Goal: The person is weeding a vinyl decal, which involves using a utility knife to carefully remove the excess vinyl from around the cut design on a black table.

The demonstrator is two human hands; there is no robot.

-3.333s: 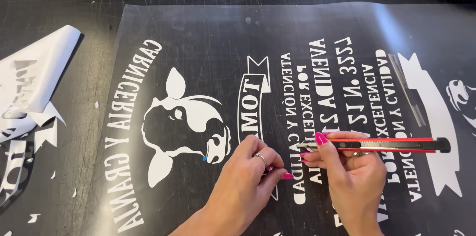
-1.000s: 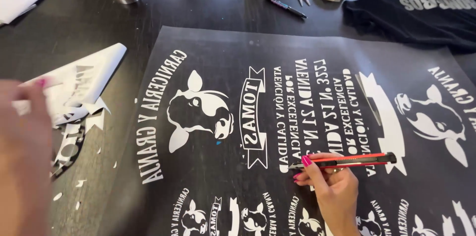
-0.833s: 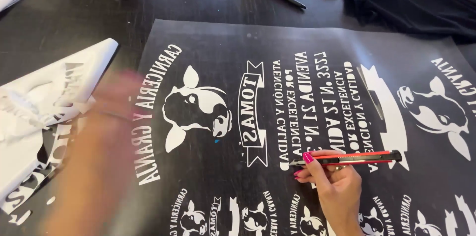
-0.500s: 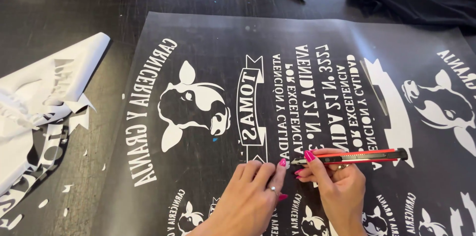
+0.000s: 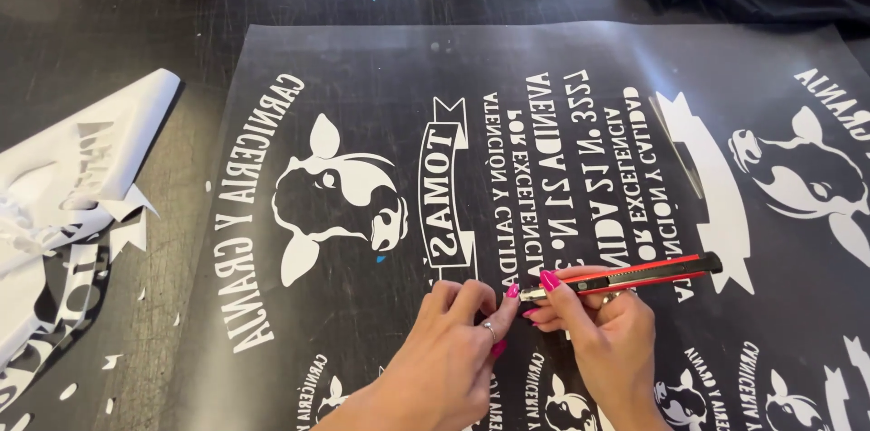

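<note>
A red utility knife (image 5: 625, 275) is pinched by the right hand (image 5: 603, 340); its tip is just beside the curled left hand (image 5: 453, 354) fingertips, pressed on the vinyl sheet (image 5: 362, 77).

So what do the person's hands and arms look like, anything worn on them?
Both hands are bare, with no gloves and no sleeves in view. The left hand has bright pink polished nails and a thin ring on one finger. The right hand has the same pink polish on fairly long nails.
</note>
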